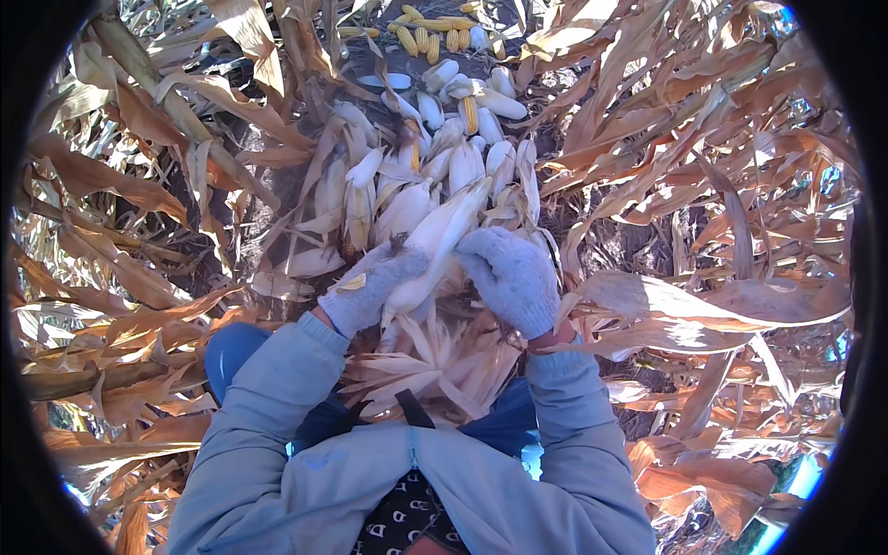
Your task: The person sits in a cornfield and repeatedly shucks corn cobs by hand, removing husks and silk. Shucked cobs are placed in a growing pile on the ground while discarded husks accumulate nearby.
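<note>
In front of my lap, my left hand, in a pale grey glove, is closed around the lower part of an ear of corn. The ear is wrapped in pale husk and points up and to the right. My right hand, gloved alike, is curled closed at the right side of the ear. Its fingertips are tucked in against the ear, and what they grip is hidden. Below both hands, a heap of loose, torn husks lies between my knees.
Just beyond my hands lies a pile of ears in husks, some partly opened. Farther off are several bare yellow cobs. Dry corn stalks and leaves crowd both sides, and one long leaf reaches close to my right wrist.
</note>
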`<state>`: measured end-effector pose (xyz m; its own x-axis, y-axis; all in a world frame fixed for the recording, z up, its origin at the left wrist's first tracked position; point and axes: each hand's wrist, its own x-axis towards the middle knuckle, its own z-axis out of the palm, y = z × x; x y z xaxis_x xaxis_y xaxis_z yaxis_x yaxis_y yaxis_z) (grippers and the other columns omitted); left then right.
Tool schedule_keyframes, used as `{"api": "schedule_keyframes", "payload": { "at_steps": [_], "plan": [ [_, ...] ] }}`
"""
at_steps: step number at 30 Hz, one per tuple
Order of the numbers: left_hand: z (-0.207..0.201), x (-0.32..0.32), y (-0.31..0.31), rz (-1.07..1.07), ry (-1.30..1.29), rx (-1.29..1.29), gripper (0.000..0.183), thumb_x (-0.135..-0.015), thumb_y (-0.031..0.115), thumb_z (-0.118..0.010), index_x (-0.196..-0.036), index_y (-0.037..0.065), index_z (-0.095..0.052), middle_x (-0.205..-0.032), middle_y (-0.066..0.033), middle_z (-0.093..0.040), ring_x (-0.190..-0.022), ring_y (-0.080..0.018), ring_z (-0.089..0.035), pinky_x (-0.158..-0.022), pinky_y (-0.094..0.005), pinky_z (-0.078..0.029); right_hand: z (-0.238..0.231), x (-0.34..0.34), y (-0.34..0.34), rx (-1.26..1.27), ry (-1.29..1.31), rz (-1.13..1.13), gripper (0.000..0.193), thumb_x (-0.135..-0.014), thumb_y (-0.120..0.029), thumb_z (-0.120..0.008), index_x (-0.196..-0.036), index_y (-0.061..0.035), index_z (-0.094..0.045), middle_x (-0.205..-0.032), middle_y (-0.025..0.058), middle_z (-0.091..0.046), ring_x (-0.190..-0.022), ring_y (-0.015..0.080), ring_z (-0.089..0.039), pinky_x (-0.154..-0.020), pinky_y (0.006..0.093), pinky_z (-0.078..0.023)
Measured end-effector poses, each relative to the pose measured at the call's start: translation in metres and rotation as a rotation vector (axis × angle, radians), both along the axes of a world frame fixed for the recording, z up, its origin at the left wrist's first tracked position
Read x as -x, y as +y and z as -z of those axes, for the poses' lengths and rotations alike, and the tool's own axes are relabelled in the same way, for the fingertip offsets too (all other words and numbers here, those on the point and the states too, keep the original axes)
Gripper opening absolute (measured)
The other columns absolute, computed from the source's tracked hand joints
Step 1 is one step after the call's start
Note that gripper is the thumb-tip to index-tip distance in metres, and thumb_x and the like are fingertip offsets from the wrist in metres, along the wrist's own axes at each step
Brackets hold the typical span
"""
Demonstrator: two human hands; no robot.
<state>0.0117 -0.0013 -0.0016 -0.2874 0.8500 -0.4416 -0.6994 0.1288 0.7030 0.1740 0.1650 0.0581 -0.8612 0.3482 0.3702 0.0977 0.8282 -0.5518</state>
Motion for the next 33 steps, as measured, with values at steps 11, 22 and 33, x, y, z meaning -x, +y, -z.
{"api": "schedule_keyframes", "payload": {
  "at_steps": [11, 22, 33],
  "plan": [
    [0.009, -0.009, -0.011, 0.247, -0.219, -0.132, 0.051, -0.104, 0.027, -0.059, -0.144, -0.003, -0.05, -0.118, -0.0233, -0.071, -0.097, -0.0302, -0.075, -0.078, -0.0426, -0.065, 0.022, -0.002, 0.055, 0.654, 0.292, 0.47, 0.021, -0.097, -0.017, -0.072, -0.113, -0.0034, -0.069, -0.096, 0.0053, -0.072, -0.086, 0.0134, -0.066, -0.079, 0.029, -0.053],
    [0.03, -0.013, 0.008, -0.173, 0.868, -0.169, 0.049, -0.112, 0.029, -0.047, -0.152, 0.0, -0.047, -0.142, -0.0123, -0.061, -0.127, -0.018, -0.061, -0.109, -0.0363, -0.05, 0.045, 0.023, -0.034, 1.624, 0.182, -0.249, 0.08, -0.087, -0.016, -0.079, -0.155, -0.0014, -0.039, -0.141, 0.0087, -0.059, -0.126, 0.0229, -0.06, -0.11, 0.0364, -0.048],
    [-0.026, -0.012, 0.026, -0.469, 0.313, -0.113, 0.035, -0.108, 0.029, -0.06, -0.13, 0.002, -0.065, -0.115, -0.0066, -0.072, -0.101, -0.0138, -0.068, -0.087, -0.0298, -0.057, 0.003, 0.015, -0.062, 0.592, -0.325, 0.138, 0.083, -0.076, -0.041, -0.087, -0.141, -0.0031, -0.053, -0.125, 0.0224, -0.068, -0.114, 0.0364, -0.069, -0.097, 0.0445, -0.054]
  ]
}}
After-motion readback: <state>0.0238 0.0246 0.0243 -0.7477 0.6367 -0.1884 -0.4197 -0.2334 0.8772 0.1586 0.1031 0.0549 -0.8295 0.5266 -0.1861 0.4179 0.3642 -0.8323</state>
